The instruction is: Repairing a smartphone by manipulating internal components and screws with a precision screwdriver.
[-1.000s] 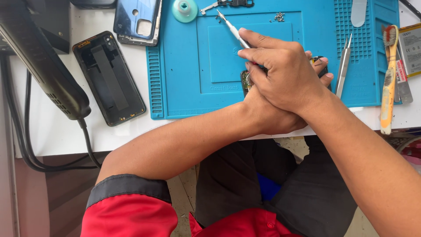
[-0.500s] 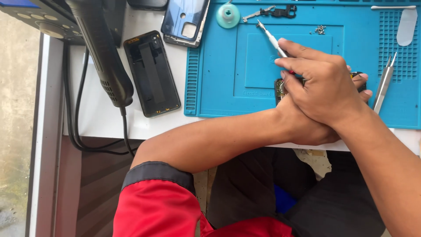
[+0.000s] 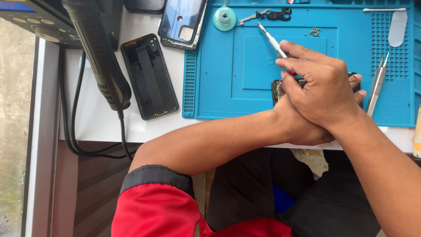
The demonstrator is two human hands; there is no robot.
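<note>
White bench in soft daylight, seen from above

The bench (image 3: 101, 127) has a smooth white top and a pale edge strip running down its left side; under its front edge a brown panel (image 3: 94, 184) slopes into shadow. At far left lies a mottled grey-green concrete floor (image 3: 11, 131). Light is even, with faint shadows.

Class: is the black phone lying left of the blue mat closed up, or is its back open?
Open. The black phone lies on the white table with its inner cavity exposed; a separate blue back cover lies beside it.
</note>
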